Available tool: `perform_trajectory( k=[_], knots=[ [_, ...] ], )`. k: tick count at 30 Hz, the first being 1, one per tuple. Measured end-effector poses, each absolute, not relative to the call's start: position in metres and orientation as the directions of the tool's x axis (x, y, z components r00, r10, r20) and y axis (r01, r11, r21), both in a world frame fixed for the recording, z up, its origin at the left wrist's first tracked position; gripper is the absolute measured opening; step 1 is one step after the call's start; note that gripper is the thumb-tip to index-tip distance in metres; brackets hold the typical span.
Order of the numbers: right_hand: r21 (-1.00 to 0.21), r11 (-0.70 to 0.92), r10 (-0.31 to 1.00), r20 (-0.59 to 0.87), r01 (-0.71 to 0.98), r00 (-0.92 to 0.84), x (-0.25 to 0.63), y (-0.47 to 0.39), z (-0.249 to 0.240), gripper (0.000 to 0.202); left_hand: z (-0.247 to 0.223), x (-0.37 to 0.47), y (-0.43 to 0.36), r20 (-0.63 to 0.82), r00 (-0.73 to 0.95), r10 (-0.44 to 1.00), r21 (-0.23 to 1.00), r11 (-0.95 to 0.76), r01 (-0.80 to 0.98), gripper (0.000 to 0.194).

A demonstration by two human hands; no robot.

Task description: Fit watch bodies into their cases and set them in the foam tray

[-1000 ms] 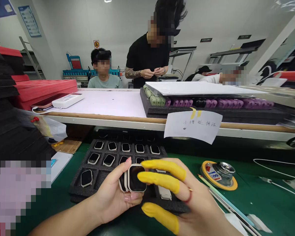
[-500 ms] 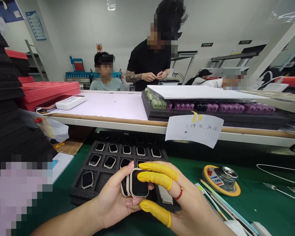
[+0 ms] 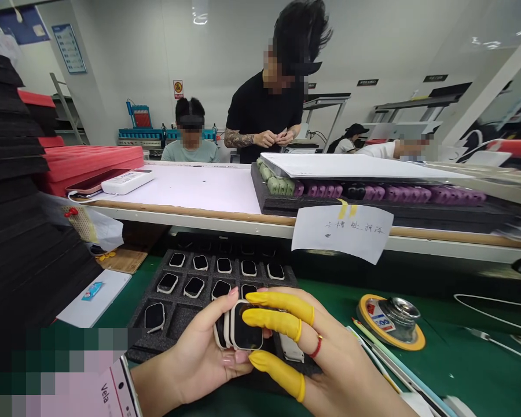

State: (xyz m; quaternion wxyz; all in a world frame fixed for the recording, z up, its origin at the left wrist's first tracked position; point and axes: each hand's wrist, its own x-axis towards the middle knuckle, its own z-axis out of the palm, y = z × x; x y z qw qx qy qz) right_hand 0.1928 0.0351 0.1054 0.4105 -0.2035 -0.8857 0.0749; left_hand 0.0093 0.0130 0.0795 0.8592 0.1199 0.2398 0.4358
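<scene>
Several smartwatches with black screens and pale cases are stacked on edge between my two hands, above a black foam tray point(image 3: 180, 324). My left hand point(image 3: 195, 353) grips the stack from the left, thumb on top and fingertips under it. The foremost smartwatch point(image 3: 247, 336) faces me. Yellow finger cots cover the thumb and two fingers of my right hand point(image 3: 304, 336). Those fingers lie across the front watch's right side and top edge, with the thumb at its lower edge. More watches point(image 3: 194, 286) sit in the tray's compartments, and a pale case point(image 3: 292, 347) shows partly behind my right hand.
A roll of yellow-edged tape point(image 3: 391, 324) and several thin sticks point(image 3: 399, 370) lie at right. Beyond runs a raised shelf with a hanging note point(image 3: 341, 231). Black foam sheets point(image 3: 13, 191) tower at left, near a pink item lettered Vela point(image 3: 113, 394). Co-workers are across the bench.
My head view has shifted slightly, so the scene sits a little lower and the pink lettered item shows at lower left. Both hands keep nearly the same hold on the watches.
</scene>
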Motion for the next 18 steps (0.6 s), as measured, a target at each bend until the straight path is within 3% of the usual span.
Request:
perform_trajectory(
  k=[12,18],
  knots=[
    [-0.274,0.902,0.427,0.685,0.335,-0.59,0.207,0.032,0.114,0.022,0.074,0.007,0.017,-0.329,0.488,0.809,0.43,0.588,-0.685,0.035],
    [-0.377,0.845,0.531,0.671,0.379,-0.517,0.248,0.023,0.114,0.041,0.086,0.013,0.032,-0.38,0.44,0.813,0.511,0.581,-0.633,0.036]
  ],
)
